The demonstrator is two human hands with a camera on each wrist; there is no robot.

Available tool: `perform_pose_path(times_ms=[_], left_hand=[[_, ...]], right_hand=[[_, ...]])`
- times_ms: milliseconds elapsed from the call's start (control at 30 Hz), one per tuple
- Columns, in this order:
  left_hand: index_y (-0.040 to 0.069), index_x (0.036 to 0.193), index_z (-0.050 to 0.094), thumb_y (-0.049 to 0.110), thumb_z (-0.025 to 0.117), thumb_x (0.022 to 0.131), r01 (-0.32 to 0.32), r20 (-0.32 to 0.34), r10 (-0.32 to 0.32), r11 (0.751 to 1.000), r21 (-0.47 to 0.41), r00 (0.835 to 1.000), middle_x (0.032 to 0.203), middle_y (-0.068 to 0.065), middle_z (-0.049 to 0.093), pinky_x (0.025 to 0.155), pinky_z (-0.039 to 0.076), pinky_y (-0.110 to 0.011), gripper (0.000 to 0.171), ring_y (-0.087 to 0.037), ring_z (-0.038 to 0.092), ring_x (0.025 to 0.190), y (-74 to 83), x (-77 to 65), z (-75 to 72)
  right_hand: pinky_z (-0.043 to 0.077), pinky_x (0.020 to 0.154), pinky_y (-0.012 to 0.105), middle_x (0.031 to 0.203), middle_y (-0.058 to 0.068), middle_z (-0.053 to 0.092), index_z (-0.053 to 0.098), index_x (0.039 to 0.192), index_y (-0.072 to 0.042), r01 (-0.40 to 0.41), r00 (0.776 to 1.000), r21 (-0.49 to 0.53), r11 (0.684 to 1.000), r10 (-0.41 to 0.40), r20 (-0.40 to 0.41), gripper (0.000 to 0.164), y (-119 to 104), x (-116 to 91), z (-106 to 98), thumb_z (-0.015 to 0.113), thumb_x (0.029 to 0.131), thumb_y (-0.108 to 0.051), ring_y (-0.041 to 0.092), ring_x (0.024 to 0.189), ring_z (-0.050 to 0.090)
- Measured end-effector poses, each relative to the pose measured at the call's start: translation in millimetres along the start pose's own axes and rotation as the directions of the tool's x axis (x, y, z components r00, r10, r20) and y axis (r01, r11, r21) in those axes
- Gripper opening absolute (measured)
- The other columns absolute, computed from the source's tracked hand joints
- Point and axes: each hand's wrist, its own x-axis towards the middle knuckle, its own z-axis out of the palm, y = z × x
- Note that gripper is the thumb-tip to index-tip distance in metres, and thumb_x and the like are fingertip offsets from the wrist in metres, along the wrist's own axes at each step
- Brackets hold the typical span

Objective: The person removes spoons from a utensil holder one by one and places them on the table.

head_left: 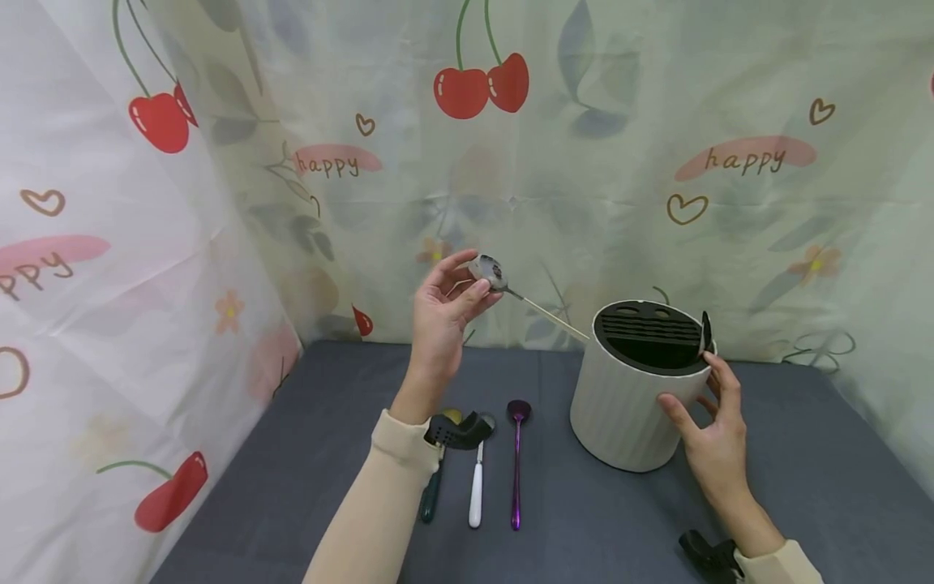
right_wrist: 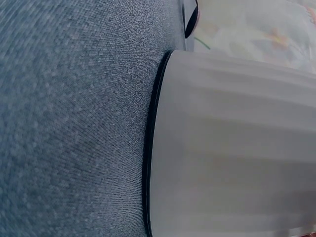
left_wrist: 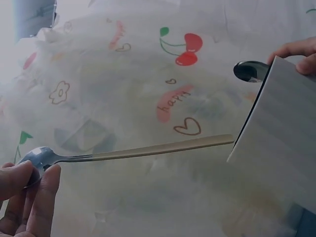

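My left hand (head_left: 447, 312) pinches a spoon (head_left: 489, 272) by its metal bowl between thumb and fingers. The spoon's pale cream handle (left_wrist: 163, 149) slants down toward the holder, its far end right at the rim in the left wrist view. A ribbed white utensil holder (head_left: 629, 410) with a black slotted top stands on the table. My right hand (head_left: 718, 438) grips the holder's right side, thumb on the wall and fingers up at the rim. Beside those fingertips another spoon (left_wrist: 251, 71) sticks up from the holder; its handle is hidden inside.
Left of the holder lie a purple spoon (head_left: 516, 466), a white-handled spoon (head_left: 476, 495) and a dark green-handled utensil (head_left: 430, 496), partly behind my left wrist. A grey cloth (head_left: 584, 519) covers the table. A printed curtain (head_left: 511, 162) hangs close behind.
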Motion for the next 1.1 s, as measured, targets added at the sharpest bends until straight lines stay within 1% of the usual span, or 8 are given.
perform_pose_path(times_ms=[233, 500, 667, 867, 933, 967, 1033, 1100], left_hand=[[-0.001, 0.136, 0.064, -0.012, 0.064, 0.098, 0.020, -0.029, -0.018, 0.998, 0.056, 0.999, 0.103, -0.007, 0.062, 0.086, 0.063, -0.034, 0.040, -0.017, 0.067, 0.091, 7.4, -4.3, -28.4], [0.002, 0.139, 0.065, -0.010, 0.064, 0.099, 0.057, -0.048, -0.050, 0.990, 0.133, 0.998, 0.106, -0.005, 0.066, 0.086, 0.062, -0.031, 0.042, -0.018, 0.067, 0.098, 19.4, -10.3, -61.9], [-0.001, 0.142, 0.062, -0.008, 0.063, 0.100, 0.071, -0.075, -0.058, 0.980, 0.185, 0.995, 0.108, -0.005, 0.068, 0.084, 0.061, -0.028, 0.043, -0.017, 0.068, 0.098, 27.6, -13.8, -80.6], [-0.003, 0.142, 0.061, -0.006, 0.063, 0.100, 0.120, -0.097, -0.098, 0.961, 0.248, 0.990, 0.108, -0.003, 0.068, 0.086, 0.061, -0.028, 0.042, -0.017, 0.067, 0.101, 33.1, -16.2, -98.8], [-0.005, 0.143, 0.059, -0.006, 0.063, 0.101, 0.144, -0.090, -0.123, 0.948, 0.283, 0.988, 0.109, -0.003, 0.067, 0.086, 0.060, -0.028, 0.042, -0.017, 0.067, 0.102, 33.2, -17.3, -104.5], [-0.005, 0.143, 0.059, -0.005, 0.064, 0.101, 0.156, -0.081, -0.137, 0.937, 0.314, 0.987, 0.110, -0.002, 0.067, 0.086, 0.060, -0.028, 0.043, -0.016, 0.066, 0.101, 33.1, -18.0, -107.4], [-0.005, 0.144, 0.058, -0.003, 0.064, 0.101, 0.178, -0.056, -0.170, 0.905, 0.386, 0.984, 0.112, -0.003, 0.066, 0.086, 0.059, -0.027, 0.043, -0.016, 0.066, 0.101, 32.6, -19.6, -114.0], [-0.003, 0.145, 0.059, 0.000, 0.065, 0.102, 0.201, -0.037, -0.208, 0.864, 0.461, 0.977, 0.116, -0.004, 0.066, 0.088, 0.059, -0.028, 0.043, -0.015, 0.065, 0.101, 31.8, -21.5, -120.6]], right_hand=[[0.036, 0.110, 0.022, 0.162, -0.006, 0.038, 0.036, 0.161, -0.028, -0.003, 1.000, -0.001, 1.000, 0.003, 0.008, 0.083, -0.2, -0.4, -0.7, 0.077, 0.093, -0.004, 0.008, 0.141, 0.040], [0.036, 0.112, 0.023, 0.162, -0.005, 0.038, 0.036, 0.162, -0.025, 0.000, 1.000, 0.001, 1.000, 0.000, 0.008, 0.085, -0.3, 0.4, -1.3, 0.077, 0.092, 0.000, 0.010, 0.141, 0.040], [0.035, 0.111, 0.023, 0.161, -0.004, 0.039, 0.036, 0.162, -0.023, 0.007, 1.000, -0.001, 1.000, -0.007, 0.003, 0.086, 1.1, 0.2, -0.8, 0.078, 0.091, 0.001, 0.011, 0.141, 0.041], [0.036, 0.110, 0.022, 0.160, -0.006, 0.040, 0.037, 0.161, -0.023, 0.001, 1.000, 0.011, 1.000, -0.001, -0.003, 0.087, 1.1, 0.1, -0.8, 0.078, 0.090, 0.002, 0.010, 0.140, 0.041], [0.036, 0.110, 0.021, 0.159, -0.007, 0.040, 0.037, 0.161, -0.023, -0.003, 1.000, 0.011, 1.000, 0.003, -0.003, 0.087, 1.0, 0.4, -0.7, 0.079, 0.089, 0.003, 0.009, 0.140, 0.041], [0.036, 0.110, 0.021, 0.159, -0.007, 0.040, 0.036, 0.161, -0.022, -0.005, 1.000, 0.009, 1.000, 0.005, -0.003, 0.088, 1.2, 0.7, -0.6, 0.079, 0.089, 0.003, 0.009, 0.140, 0.041], [0.036, 0.110, 0.021, 0.159, -0.007, 0.040, 0.036, 0.161, -0.022, -0.006, 1.000, 0.008, 1.000, 0.006, -0.003, 0.088, 1.2, 1.0, -0.7, 0.079, 0.089, 0.004, 0.010, 0.140, 0.041], [0.035, 0.110, 0.021, 0.159, -0.006, 0.040, 0.036, 0.161, -0.022, -0.006, 1.000, 0.010, 1.000, 0.006, -0.002, 0.088, 1.9, 1.1, -0.7, 0.079, 0.088, 0.004, 0.010, 0.140, 0.041]])
